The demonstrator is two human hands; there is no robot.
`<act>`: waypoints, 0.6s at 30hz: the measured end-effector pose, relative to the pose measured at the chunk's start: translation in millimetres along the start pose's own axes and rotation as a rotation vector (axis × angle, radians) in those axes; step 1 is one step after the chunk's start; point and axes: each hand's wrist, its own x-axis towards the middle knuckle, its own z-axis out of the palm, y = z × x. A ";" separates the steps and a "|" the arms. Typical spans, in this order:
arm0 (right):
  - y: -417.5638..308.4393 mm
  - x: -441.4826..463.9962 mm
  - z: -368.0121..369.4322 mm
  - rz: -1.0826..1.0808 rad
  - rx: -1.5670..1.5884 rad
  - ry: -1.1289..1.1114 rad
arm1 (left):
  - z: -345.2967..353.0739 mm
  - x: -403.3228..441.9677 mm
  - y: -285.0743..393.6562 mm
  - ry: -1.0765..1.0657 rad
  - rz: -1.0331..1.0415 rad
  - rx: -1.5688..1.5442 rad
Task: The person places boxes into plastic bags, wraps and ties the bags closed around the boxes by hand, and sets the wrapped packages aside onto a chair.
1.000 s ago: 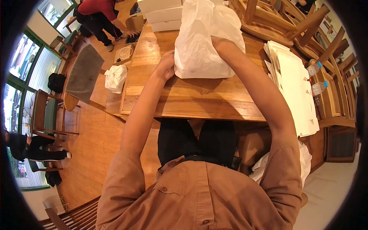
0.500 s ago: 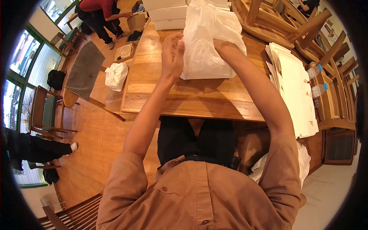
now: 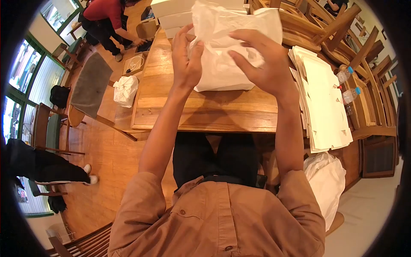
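A white plastic bag point(image 3: 224, 79) stands on the wooden table point(image 3: 205, 115) in front of me, its loose top spread upward. It seems to hold something box-shaped, which the plastic hides. At the bag's left side, my left hand point(image 3: 187, 64) is open, thumb and fingers apart and touching the plastic. My right hand point(image 3: 269, 64) hovers over the right part of the bag, open with fingers spread and nothing held.
White boxes point(image 3: 177, 19) are stacked behind the bag. Flat white cardboard point(image 3: 323, 98) lies at the right, near two plastic bottles point(image 3: 350, 95) and stacked wooden chairs point(image 3: 299, 25). A tied white bag point(image 3: 126, 91) sits at left. Another person point(image 3: 105, 19) bends beyond the table.
My right hand has come out from behind the bag's raised plastic and moved right, fingers spread. The bag's top has opened out to the right. My left hand has shifted slightly left.
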 end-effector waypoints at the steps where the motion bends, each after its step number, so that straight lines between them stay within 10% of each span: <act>1: 5.2 -8.0 -6.3 -0.097 -0.118 0.089 | -0.4 -0.7 1.2 0.000 0.004 -0.003; 4: 28.2 -11.0 -16.5 -0.174 -0.490 0.524 | -4.7 -2.3 22.1 -0.024 -0.145 -0.148; 8: 72.9 -9.0 -23.7 0.232 -0.015 0.344 | -8.2 12.3 36.1 -0.172 0.048 0.163; 18: 112.4 4.4 3.5 0.345 0.548 0.216 | -0.5 14.0 27.1 -0.101 -0.156 -0.195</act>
